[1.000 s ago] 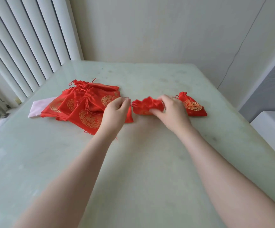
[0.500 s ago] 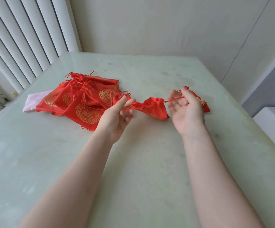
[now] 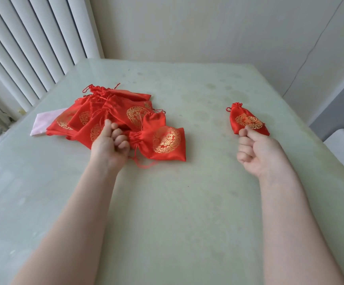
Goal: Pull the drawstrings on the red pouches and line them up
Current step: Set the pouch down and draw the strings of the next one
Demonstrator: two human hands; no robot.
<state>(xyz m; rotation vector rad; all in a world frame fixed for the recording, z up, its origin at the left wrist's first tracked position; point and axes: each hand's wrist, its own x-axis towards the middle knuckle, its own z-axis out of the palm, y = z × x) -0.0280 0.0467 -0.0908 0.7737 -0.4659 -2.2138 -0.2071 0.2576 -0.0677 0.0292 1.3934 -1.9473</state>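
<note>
Over on the left, the left hand (image 3: 110,146) has its fingers (image 3: 120,139) curled at the gathered neck of a red pouch (image 3: 163,144), though whether they pinch its drawstring (image 3: 144,164) I cannot tell; that pouch lies on its side on the counter (image 3: 187,212), neck to the left, gold emblem up, its cord looping loose toward the near side. The right hand (image 3: 257,153) is well apart to the right, its fingers folded into a loose fist with nothing visibly held, the thumb tip at the near edge of a second cinched pouch (image 3: 247,121) that lies with its neck pointing far. Just left of the left hand and beyond it sits a pile of red pouches (image 3: 105,116), overlapping untidily, with a pale pink cloth (image 3: 43,122) showing from under its left side
</note>
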